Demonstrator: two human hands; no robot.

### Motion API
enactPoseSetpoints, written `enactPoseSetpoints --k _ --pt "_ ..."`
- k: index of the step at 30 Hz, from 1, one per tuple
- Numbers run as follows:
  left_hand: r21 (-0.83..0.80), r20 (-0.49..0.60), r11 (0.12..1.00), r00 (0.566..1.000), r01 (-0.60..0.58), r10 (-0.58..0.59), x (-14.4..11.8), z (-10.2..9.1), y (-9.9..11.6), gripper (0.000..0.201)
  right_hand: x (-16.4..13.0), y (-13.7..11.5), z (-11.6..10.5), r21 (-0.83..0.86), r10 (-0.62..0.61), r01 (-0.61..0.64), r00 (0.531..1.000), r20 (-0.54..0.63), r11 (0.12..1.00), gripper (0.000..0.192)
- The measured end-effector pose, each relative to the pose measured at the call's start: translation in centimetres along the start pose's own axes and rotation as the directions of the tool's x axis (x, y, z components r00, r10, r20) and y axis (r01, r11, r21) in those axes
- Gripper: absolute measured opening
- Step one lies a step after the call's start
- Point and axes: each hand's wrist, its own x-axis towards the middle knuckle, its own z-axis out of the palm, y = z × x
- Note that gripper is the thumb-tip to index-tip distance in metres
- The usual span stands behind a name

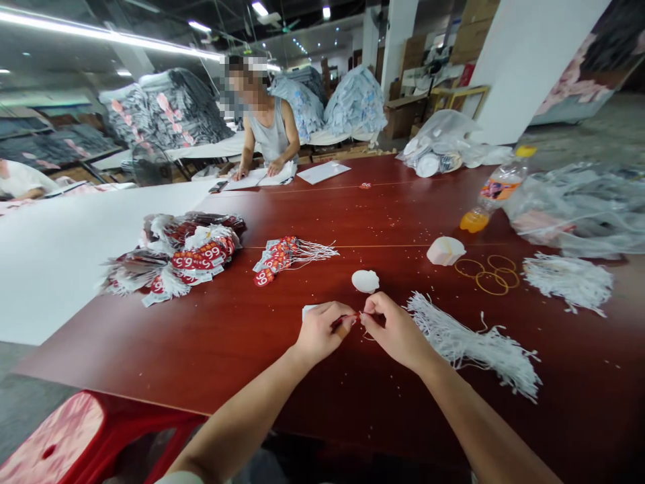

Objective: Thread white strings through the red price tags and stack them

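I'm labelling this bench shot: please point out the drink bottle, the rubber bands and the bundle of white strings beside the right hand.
drink bottle (496,188), head view, label.
rubber bands (491,284), head view, nearest ring's rim.
bundle of white strings (474,346), head view, middle.

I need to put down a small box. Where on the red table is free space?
Free: the table left of the left hand, below the tag piles. Crowded: right of the right hand, with white strings and rubber bands.

— What have you got there?
— My left hand (322,331) and right hand (396,329) pinch a small red tag (349,318) between the fingertips, over the red-brown table (242,336).
— And beside you?
— White strings (474,346) just right; finished tags (282,257) further left
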Motion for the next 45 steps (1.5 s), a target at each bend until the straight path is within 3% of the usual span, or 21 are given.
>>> enactPoseSetpoints --k 3,7,10,13,14,18,23,29,31,34,37,41,45 --pt "-0.044 -0.019 0.998 0.999 -0.035 0.034 0.0 -0.4 -0.2 0.004 0.3 0.5 -0.1 0.056 0.073 -0.073 0.997 0.006 0.996 0.017" --pt "0.000 -0.003 0.996 0.996 -0.090 0.090 -0.5 -0.3 0.3 0.004 1.0 0.9 -1.0 0.154 0.057 -0.093 0.973 0.222 0.984 0.029" --pt "0.185 0.154 0.970 0.980 -0.158 0.130 -1.1 -0.5 1.4 0.012 1.3 1.3 -1.8 0.184 0.069 -0.124 0.957 0.281 0.975 0.028" --pt "0.250 0.334 0.953 0.939 -0.170 0.080 -1.4 -1.8 1.7 0.053 1.2 1.8 -1.7 0.082 0.124 -0.147 0.964 0.234 0.986 0.023" --pt "0.266 0.355 0.952 0.933 -0.154 0.052 -1.3 -2.4 1.3 0.058 1.1 1.9 -1.4 0.042 0.129 -0.142 0.965 0.228 0.989 0.022" --pt "0.375 0.279 0.927 0.957 -0.028 -0.085 -0.4 -4.5 -2.1 0.025 0.4 2.1 -0.1 -0.036 0.082 -0.075 0.960 0.267 0.997 0.020" --pt "0.277 0.271 0.961 0.957 0.023 -0.101 -0.3 -4.6 -5.1 0.008 0.1 1.9 0.9 -0.047 0.031 -0.019 0.966 0.256 0.999 0.023" --pt "0.529 0.061 0.848 0.995 0.032 -0.075 -0.2 -2.7 -3.3 0.005 0.2 1.8 1.6 -0.098 0.023 -0.007 0.985 0.170 0.995 0.015" --pt "0.520 -0.014 0.853 0.999 0.039 -0.037 0.1 -2.4 -2.4 0.003 0.2 1.6 1.5 -0.132 -0.023 0.039 0.992 0.126 0.990 0.014" --pt "0.380 -0.085 0.923 0.996 0.065 -0.036 0.0 -2.0 -1.1 0.003 0.2 1.2 1.2 -0.185 -0.119 0.129 0.991 0.066 0.974 0.018" --pt "0.248 -0.095 0.967 0.995 0.055 -0.032 -0.6 -1.3 -0.3 0.003 0.1 0.9 1.0 -0.219 -0.162 0.166 0.986 0.037 0.962 0.021" --pt "0.222 -0.087 0.975 0.996 -0.008 0.028 -1.2 -0.4 0.0 0.007 0.0 0.8 1.2 -0.253 -0.161 0.161 0.987 0.021 0.954 0.019" --pt "0.156 -0.041 0.985 0.996 -0.076 0.083 -1.4 -0.4 -0.5 0.009 0.2 0.9 0.8 -0.239 -0.042 0.043 0.999 0.010 0.970 0.030"
